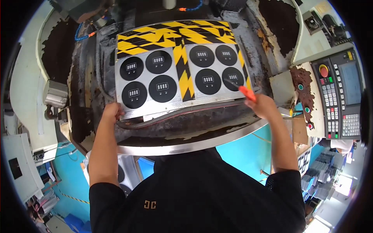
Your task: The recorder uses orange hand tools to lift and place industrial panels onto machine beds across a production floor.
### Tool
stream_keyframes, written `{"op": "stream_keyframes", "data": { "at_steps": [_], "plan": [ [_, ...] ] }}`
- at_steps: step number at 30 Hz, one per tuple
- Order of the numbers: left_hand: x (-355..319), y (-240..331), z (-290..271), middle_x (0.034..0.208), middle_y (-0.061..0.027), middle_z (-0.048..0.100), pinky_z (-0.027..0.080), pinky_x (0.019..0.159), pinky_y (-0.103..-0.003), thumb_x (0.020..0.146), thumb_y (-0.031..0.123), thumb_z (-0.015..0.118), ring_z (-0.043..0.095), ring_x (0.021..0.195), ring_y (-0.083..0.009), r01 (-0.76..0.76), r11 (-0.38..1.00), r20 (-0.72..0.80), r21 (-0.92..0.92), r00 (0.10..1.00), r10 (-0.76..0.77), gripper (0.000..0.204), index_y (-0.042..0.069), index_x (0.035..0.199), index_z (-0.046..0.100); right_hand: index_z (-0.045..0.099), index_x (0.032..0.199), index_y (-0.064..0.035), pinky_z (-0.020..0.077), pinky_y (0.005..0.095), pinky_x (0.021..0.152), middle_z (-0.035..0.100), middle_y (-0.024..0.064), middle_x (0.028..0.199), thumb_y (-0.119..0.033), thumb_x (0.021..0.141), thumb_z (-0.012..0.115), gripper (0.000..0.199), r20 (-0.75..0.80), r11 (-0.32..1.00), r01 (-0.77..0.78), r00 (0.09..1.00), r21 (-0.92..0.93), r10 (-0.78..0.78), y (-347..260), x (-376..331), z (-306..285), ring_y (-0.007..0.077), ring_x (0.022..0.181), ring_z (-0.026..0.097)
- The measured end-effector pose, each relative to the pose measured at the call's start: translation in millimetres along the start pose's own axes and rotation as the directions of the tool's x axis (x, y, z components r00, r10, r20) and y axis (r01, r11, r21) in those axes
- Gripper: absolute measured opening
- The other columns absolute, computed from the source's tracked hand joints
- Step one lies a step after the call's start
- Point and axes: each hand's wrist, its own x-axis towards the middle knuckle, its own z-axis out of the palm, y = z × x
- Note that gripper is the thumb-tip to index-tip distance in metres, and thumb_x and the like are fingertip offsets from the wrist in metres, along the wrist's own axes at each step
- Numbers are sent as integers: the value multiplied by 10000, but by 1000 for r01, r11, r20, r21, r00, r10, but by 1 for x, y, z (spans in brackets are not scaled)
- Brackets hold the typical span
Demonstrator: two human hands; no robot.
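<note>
In front of me a metal fixture plate (146,111) carries several round black discs (161,88) with small light markings. Yellow-and-black striped tape (182,66) covers its far edge and runs between the disc groups. My right hand (261,106), at the plate's near right corner, is closed round an orange-red air blow gun (247,93). The gun's thin dark tip is blurred over the nearest right disc. A dark hose (167,117) runs along the plate's near edge toward that hand. My left hand (112,112) is curled at the near left corner, beside plate and hose; its grip is hidden.
The plate lies inside a machine bay with a curved metal front rim (178,148). A control panel (337,93) with a red knob and keys stands right. Blue coolant hoses (81,33) with orange tips hang at the back. A metal cylinder (55,94) sits left.
</note>
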Motion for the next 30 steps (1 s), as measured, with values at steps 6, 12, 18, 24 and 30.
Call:
{"op": "stream_keyframes", "data": {
  "at_steps": [6, 12, 18, 24, 30],
  "plan": [
    [34, -38, -23, 622, -110, 578, 420, 441, -361, 827, 127, 556, 540, 484, -220, -116, 966, 34, -230, 991, 127, 153, 15, 740, 612, 696, 1058, -107, 530, 485, 824, 702, 180, 1019, -412, 847, 706, 370, -2, 980, -93, 996, -177, 94, 113, -38, -11, 399, 973, 671],
    [20, -14, -21, 624, -46, 582, 381, 389, -314, 910, 197, 561, 587, 485, -196, 32, 999, 46, 30, 998, -33, 169, 50, 835, 596, 566, 1219, -137, 523, 521, 850, 699, 200, 1035, -291, 885, 649, 378, -588, 936, -331, 735, 122, 337, 260, 41, -24, 419, 997, 660],
    [6, -8, 0, 679, -55, 600, 391, 394, -299, 896, 187, 567, 620, 535, -189, 18, 996, -19, 83, 1000, -17, 157, 40, 925, 614, 555, 1099, -126, 513, 519, 823, 710, 188, 996, -362, 931, 605, 294, -680, 897, -415, 614, 155, 401, 266, 70, -45, 425, 946, 667],
    [-9, -18, -7, 678, -68, 593, 376, 375, -322, 846, 161, 591, 590, 464, -204, 34, 989, -129, 143, 992, -16, 157, 13, 884, 624, 672, 1168, -46, 535, 427, 866, 729, 179, 1028, -366, 954, 587, 394, -713, 896, 270, 697, 352, 71, 20, -9, -118, 349, 977, 701],
    [-2, -4, 2, 584, -95, 580, 323, 368, -335, 834, 161, 576, 589, 460, -206, 10, 990, -56, 142, 998, -2, 145, 32, 783, 617, 698, 937, 92, 548, 388, 736, 717, 218, 890, -382, 826, 741, 489, -133, 943, -112, 978, 315, 160, 71, 176, 52, 264, 829, 717]
  ]
}}
